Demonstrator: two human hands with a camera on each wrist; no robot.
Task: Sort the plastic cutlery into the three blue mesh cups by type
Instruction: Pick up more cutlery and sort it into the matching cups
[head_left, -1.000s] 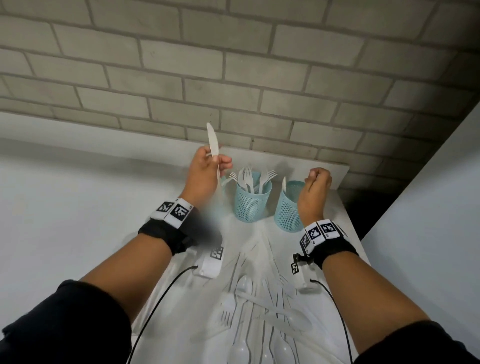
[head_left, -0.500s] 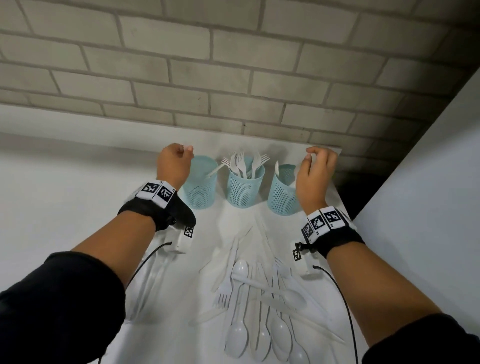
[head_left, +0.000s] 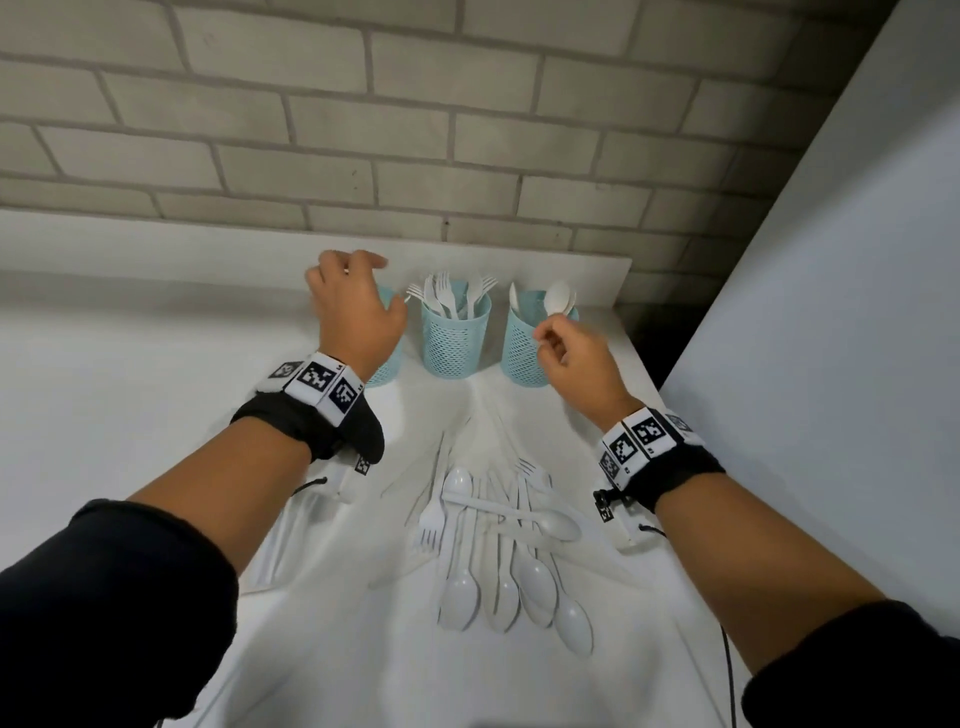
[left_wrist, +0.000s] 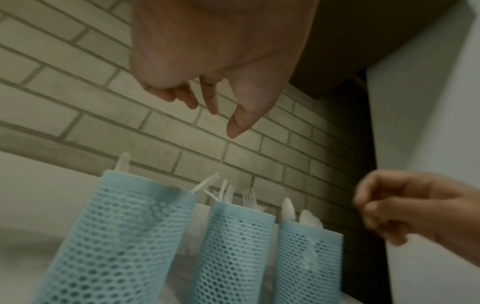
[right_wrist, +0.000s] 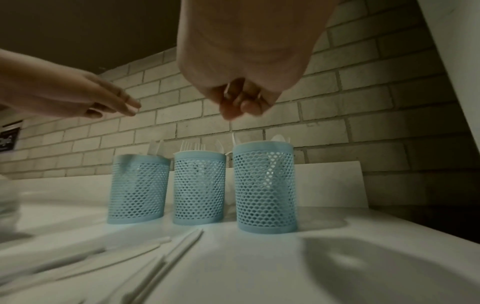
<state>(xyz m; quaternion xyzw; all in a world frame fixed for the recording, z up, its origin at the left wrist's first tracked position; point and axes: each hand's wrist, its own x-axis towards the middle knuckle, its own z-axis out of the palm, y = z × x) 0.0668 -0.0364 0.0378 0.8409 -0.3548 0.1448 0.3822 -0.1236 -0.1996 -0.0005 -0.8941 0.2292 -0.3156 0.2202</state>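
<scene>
Both hands are at the far edge of the table, above the row of cups, and hold nothing. The left hand (head_left: 353, 306) hovers over the left cup (right_wrist: 139, 189) with fingers spread and relaxed — the knife it carried a second ago now stands in that cup. The right hand (head_left: 574, 353) sits just in front of the right cup (head_left: 524, 345), fingers loosely curled and empty; the spoon it was lowering half a second ago now stands inside.

At the near edge, the loose cutlery (head_left: 498, 551) remains in a pile on the table (head_left: 597, 675) — spoons, forks and knives, overlapping. Beyond it stand the three cups in a row at the far edge: the middle cup (head_left: 454, 338) holds forks, the right cup spoons, the left cup knives.

Judgement: two more pieces are sorted; the pile is the remaining work, so both hands are free to return to it.
</scene>
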